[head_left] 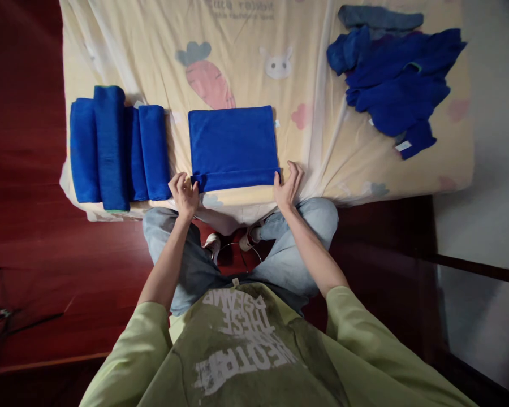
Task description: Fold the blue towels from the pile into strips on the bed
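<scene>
A blue towel (pixel 233 138) lies flat on the bed in front of me, its near edge turned over into a narrow folded band. My left hand (pixel 184 193) is at the band's left end, the thumb touching the cloth and the other fingers bent and apart from it on the sheet side. At the right end, my right hand (pixel 288 185) has its thumb against the band, with its fingers spread away over the sheet. Neither hand has its fingers closed around the cloth. A small white tag (pixel 277 123) sticks out from the towel's right side.
Several blue folded or rolled towels (pixel 154 152) lie side by side at the left; one rests on top. A loose heap of blue towels (pixel 402 85) sits at the far right. The patterned bed sheet (pixel 246 68) is wrinkled. My knees touch or nearly touch the bed's near edge.
</scene>
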Demonstrator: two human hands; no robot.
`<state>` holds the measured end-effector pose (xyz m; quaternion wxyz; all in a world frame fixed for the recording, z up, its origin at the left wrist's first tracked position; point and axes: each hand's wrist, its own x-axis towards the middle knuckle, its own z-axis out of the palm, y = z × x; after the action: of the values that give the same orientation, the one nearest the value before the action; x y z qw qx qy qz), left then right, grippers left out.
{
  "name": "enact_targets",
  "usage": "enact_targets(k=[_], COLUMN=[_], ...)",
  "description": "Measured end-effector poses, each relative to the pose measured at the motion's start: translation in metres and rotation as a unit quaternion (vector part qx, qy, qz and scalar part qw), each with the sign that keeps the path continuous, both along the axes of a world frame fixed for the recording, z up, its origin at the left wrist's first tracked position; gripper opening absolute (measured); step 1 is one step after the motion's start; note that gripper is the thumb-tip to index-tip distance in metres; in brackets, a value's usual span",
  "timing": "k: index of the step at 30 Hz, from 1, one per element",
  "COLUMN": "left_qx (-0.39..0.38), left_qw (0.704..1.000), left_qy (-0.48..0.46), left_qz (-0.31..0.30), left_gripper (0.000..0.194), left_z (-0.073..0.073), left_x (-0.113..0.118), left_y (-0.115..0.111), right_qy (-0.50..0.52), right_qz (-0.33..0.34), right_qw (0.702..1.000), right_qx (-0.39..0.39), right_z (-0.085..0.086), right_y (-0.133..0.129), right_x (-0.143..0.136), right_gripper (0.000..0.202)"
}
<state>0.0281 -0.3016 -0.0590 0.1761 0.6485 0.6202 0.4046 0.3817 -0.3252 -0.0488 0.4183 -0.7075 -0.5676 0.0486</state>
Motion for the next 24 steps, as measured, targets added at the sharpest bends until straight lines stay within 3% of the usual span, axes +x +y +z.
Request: enact_targets(k=[3,6,9,15,24], left_qx=[0.064,0.064,0.050,0.035,0.022], left_qw=[0.997,0.995,0.988,0.978,0.975], left_qy=[0.028,0.038,0.061,0.100,0.093], left_qz=[0.020,-0.059,-0.136,-0.179,-0.199], left_gripper=[0.037,0.037,0.043,0.057,0.061], left_z=[-0.011,-0.012,-0.004,0.012,0.013], left_x=[-0.002,-0.005,-0.007,-0.003,-0.006], left_y=[-0.003,-0.007,-0.009,-0.008,0.001], right_qy=[-0.083,-0.102,-0.099,-0.097,-0.062], right_qz=[0.091,0.182,0.225,0.222,0.210], right_qw=[0.992,0.978,0.969,0.969,0.974], right_qx=[0.026,0.007,-0.024,-0.058,-0.056], right_z=[0.002,0.007,0.011,0.011,0.007], right_y=[-0.010,-0.019,-0.022,-0.018,-0.011], right_x=[0.005,0.009,0.012,0.014,0.011], right_gripper=[0.042,0.043,0.046,0.049,0.058])
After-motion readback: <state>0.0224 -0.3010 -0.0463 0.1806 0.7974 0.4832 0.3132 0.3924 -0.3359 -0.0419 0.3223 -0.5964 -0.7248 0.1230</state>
